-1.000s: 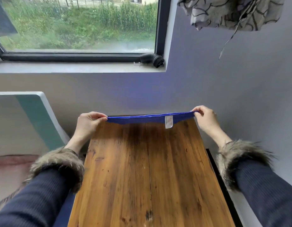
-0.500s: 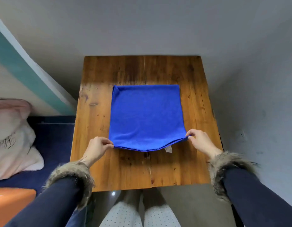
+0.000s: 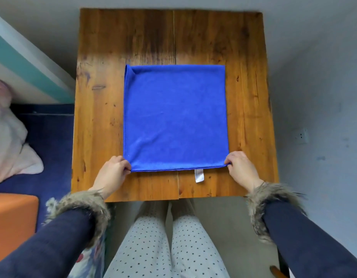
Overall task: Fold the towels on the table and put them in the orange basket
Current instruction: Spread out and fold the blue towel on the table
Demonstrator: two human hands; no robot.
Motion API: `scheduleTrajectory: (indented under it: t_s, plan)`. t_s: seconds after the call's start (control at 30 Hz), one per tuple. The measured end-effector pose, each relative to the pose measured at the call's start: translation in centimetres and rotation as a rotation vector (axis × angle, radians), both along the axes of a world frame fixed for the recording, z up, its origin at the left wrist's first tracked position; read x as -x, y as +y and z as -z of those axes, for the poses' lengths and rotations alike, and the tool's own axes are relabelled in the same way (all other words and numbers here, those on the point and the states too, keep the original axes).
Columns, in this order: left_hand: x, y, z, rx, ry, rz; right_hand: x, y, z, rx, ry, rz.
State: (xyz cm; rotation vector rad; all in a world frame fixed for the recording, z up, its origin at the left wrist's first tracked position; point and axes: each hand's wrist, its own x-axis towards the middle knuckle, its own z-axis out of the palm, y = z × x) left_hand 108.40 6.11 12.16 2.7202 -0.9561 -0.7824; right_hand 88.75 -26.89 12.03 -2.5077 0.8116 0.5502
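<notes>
A blue towel (image 3: 174, 117) lies flat on the wooden table (image 3: 105, 109), folded double into a rough square, with a white label sticking out from its near edge. My left hand (image 3: 113, 172) pinches the towel's near left corner. My right hand (image 3: 240, 166) pinches the near right corner. Both hands rest low on the table top near its front edge. An orange basket (image 3: 14, 217) shows partly at the lower left, beside the table.
A white and pink pillow (image 3: 9, 141) lies on a dark blue bed cover (image 3: 51, 137) left of the table. A grey wall with a socket (image 3: 302, 135) runs along the right. My knees in dotted trousers (image 3: 163, 243) are under the table's front edge.
The towel was held up stretched at the table's far end, then was laid down and pulled toward me. It now lies flatter, and the view has tilted further down.
</notes>
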Motion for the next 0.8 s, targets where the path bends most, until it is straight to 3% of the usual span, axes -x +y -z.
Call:
scheduleTrajectory:
  t_s: [0.13,0.3,0.6,0.8]
  plan:
    - [1.5,0.7,0.9,-0.164,-0.031,0.040,0.6,0.3,0.3,0.052,0.116,-0.100]
    - [1.2,0.0,0.4,-0.212,-0.093,-0.042,-1.5,0.4,-0.7,0.072,0.058,-0.046]
    - [-8.0,-5.2,-0.4,0.156,0.097,-0.438,-14.1,1.5,-2.0,-0.005,-0.085,-0.127]
    - [-16.5,-9.1,0.3,0.287,0.098,-0.592,-23.8,2.9,0.1,0.133,-0.134,-0.201]
